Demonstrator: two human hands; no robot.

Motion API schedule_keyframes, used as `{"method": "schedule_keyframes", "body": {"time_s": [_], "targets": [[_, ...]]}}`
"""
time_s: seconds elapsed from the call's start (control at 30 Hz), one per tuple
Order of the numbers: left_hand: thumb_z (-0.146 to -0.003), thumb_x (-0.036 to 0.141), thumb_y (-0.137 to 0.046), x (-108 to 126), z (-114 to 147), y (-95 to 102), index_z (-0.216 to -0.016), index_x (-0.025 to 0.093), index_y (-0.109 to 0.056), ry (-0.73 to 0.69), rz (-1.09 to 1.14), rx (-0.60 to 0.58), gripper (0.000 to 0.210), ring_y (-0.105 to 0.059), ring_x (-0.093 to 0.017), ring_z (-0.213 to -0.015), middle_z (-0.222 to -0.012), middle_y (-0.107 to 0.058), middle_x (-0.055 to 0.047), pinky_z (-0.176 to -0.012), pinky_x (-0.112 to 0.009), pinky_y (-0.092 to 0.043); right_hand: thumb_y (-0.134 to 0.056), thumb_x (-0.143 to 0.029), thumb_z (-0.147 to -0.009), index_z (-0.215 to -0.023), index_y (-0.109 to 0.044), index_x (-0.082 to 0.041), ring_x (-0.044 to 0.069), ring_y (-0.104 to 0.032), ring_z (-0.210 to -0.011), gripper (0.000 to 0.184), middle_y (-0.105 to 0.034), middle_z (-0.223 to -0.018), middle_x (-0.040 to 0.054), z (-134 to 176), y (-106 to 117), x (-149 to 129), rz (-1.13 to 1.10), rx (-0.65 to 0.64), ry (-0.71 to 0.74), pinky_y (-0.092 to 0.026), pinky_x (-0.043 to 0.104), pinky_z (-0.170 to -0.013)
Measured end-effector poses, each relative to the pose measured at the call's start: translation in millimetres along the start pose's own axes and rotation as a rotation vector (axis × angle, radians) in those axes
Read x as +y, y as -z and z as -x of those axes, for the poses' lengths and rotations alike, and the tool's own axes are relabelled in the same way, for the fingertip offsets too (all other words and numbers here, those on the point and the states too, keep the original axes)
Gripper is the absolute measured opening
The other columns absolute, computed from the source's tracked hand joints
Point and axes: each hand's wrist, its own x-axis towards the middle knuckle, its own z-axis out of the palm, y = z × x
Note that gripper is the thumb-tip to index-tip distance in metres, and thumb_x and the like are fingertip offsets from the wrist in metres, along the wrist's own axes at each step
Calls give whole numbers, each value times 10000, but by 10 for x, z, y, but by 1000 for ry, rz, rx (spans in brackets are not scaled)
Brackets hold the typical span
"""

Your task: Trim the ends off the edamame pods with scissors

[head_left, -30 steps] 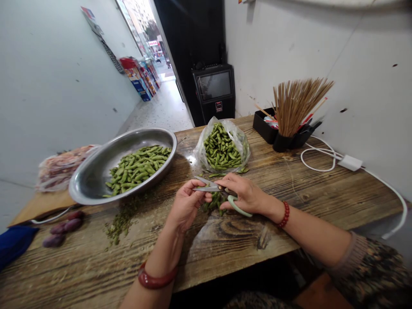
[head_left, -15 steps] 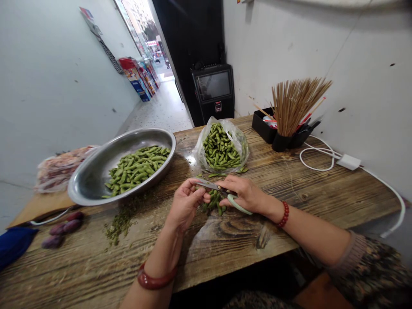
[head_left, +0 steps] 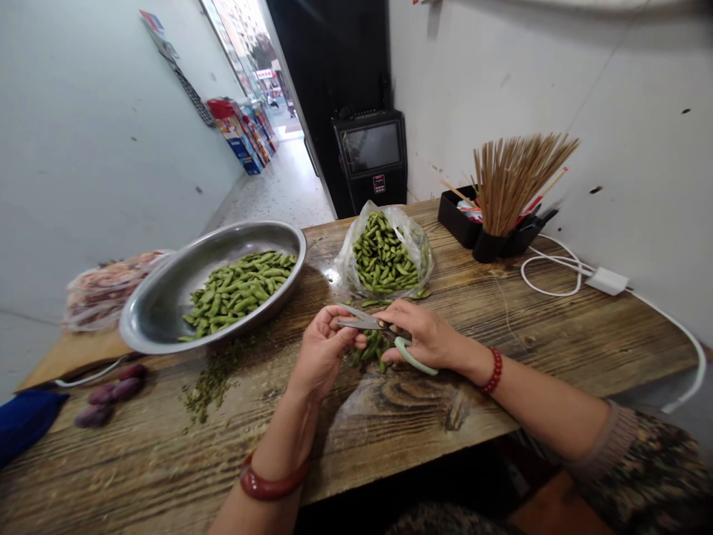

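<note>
At the near edge of the table (head_left: 409,442), the left forearm wears a red bangle (head_left: 272,481) and the right wrist a beaded bracelet (head_left: 493,370). Farther in, the right hand (head_left: 420,334) grips the scissors (head_left: 380,325), fingers and thumb closed around the pale green handle. The blades stand slightly apart and point left, their tips at the fingers of the left hand (head_left: 326,345). The left thumb and forefinger are bent toward each other around those tips; whether a pod is pinched there is too small to tell.

Just beneath and beyond the scissors, between the two hands, a small heap of pods (head_left: 370,349) lies on the wood. Toward the left edge are trimmings (head_left: 209,390), purple ovals (head_left: 114,390) and a blue cloth (head_left: 27,423). Behind these, a steel bowl (head_left: 145,338) carries many pods, with a bag of meat (head_left: 114,286) beyond its left rim.

Near the far edge, straight past the hands, an open plastic bag (head_left: 422,256) bulges with pods. Toward the far right corner stand skewers (head_left: 518,182) and a black box (head_left: 460,223), a white cable (head_left: 557,260) beside them. A screen (head_left: 370,146) stands past the far edge.
</note>
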Motion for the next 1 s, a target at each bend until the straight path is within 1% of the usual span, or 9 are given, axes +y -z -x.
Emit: {"method": "schedule_keyframes", "body": {"time_s": [0.3,0.4,0.5,0.57,0.63,0.7,0.77,0.9,1.0], "targets": [[-679,172,-764,-12,-13,0,-927,156,-569,-5,-15,10,316,-618,-93,-552,-731,-650,12,-554,-199,-514,-711,-374,-785,-1214,-563,-160,190,-574,-840,502,-587,-971,81,9,-3,25,3,-7,-20,-480,297,-744],[-687,191,-750,-8,-58,62,-907,135,-613,-19,41,67,265,-579,-77,-551,-722,-628,5,-533,-187,-496,-701,-380,-794,-1187,-574,-150,177,-561,-785,473,-586,-926,73,11,-9,66,-5,79,-49,-479,293,-714],[-704,232,-727,25,-94,138,-804,132,-618,-12,151,116,179,-515,-70,-544,-673,-562,21,-485,-180,-462,-697,-383,-797,-1167,-577,-137,186,-563,-823,460,-586,-925,77,4,5,103,-15,198,-70,-477,306,-752],[-707,261,-719,50,-99,167,-717,141,-583,35,202,109,182,-502,-74,-561,-661,-523,29,-496,-188,-461,-703,-381,-792,-1155,-581,-133,187,-561,-837,456,-584,-925,76,-3,21,115,-15,241,-69,-474,306,-763],[-712,289,-712,59,-90,168,-682,147,-559,79,175,85,211,-494,-78,-574,-666,-510,28,-504,-192,-450,-710,-381,-785,-1144,-587,-135,181,-556,-814,453,-580,-907,68,-7,33,121,-5,252,-70,-471,301,-747],[-732,321,-692,42,-76,150,-719,155,-587,92,30,60,197,-437,-71,-519,-630,-488,34,-451,-181,-375,-715,-384,-779,-1141,-589,-138,175,-550,-780,455,-577,-888,61,-8,36,123,8,251,-75,-470,297,-723],[-745,330,-673,-1,-70,131,-758,156,-633,50,-259,32,179,-379,-72,-476,-587,-478,37,-429,-194,-301,-718,-388,-776,-1148,-587,-148,171,-547,-762,462,-577,-880,55,-7,32,124,15,239,-79,-472,296,-708],[-726,249,-659,-102,-80,130,-714,160,-675,-185,-968,-35,91,-449,-119,-571,-611,-535,8,-546,-244,-332,-710,-382,-786,-1171,-576,-162,184,-570,-818,463,-592,-925,68,-7,25,126,-2,232,-63,-485,310,-744],[-740,241,-637,-122,-76,147,-745,182,-655,-260,-1285,-119,62,-478,-145,-641,-665,-549,2,-596,-261,-334,-709,-374,-788,-1173,-577,-160,189,-579,-839,460,-598,-938,74,-10,28,124,-14,238,-57,-491,319,-758]]}}
